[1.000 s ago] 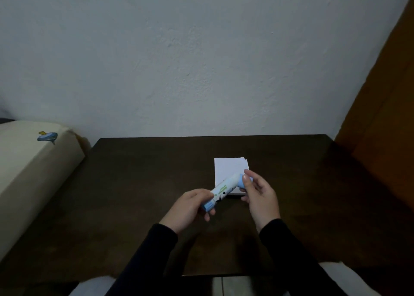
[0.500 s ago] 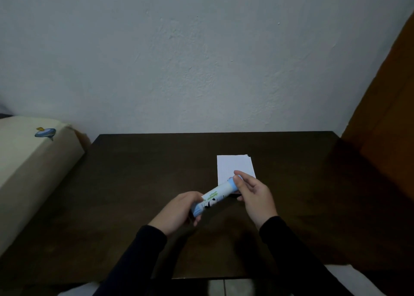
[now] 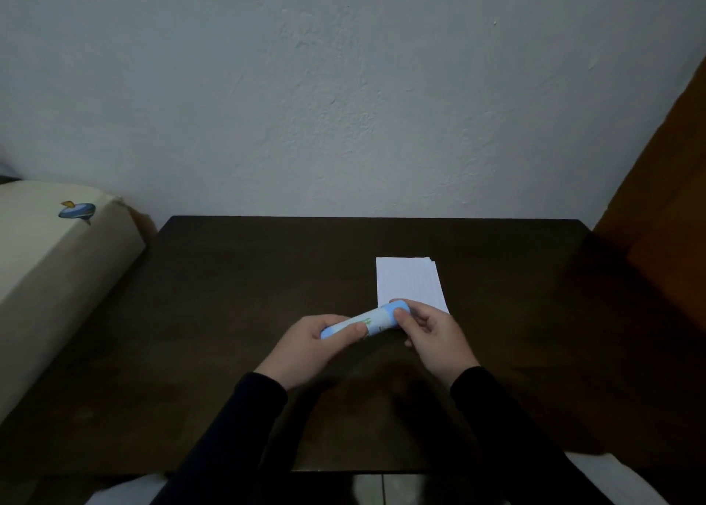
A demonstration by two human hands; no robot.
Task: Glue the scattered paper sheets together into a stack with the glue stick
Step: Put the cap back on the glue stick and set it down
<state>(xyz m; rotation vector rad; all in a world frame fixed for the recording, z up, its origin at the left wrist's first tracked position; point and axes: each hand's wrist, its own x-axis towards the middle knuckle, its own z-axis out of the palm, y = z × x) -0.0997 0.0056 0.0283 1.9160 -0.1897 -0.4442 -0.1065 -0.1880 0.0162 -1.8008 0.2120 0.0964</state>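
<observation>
A white and blue glue stick [image 3: 372, 318] lies nearly level between my two hands, just above the dark wooden table [image 3: 237, 313]. My left hand [image 3: 317, 348] grips its lower blue end. My right hand [image 3: 431, 336] pinches the blue cap end with thumb and fingers. Just behind the cap lies a small stack of white lined paper sheets [image 3: 408, 281], its edges slightly fanned at the far right corner. The near edge of the stack is hidden by the glue stick and my right fingers.
A cream cushioned piece [image 3: 49, 260] with a small blue print stands left of the table. A pale wall runs behind the far table edge. An orange-brown wooden panel [image 3: 664, 199] rises at the right. The near table edge is close to my body.
Both hands have lowered and turned the glue stick from a steep slant to nearly level. My right fingers moved onto the cap end. The paper stack has stayed put.
</observation>
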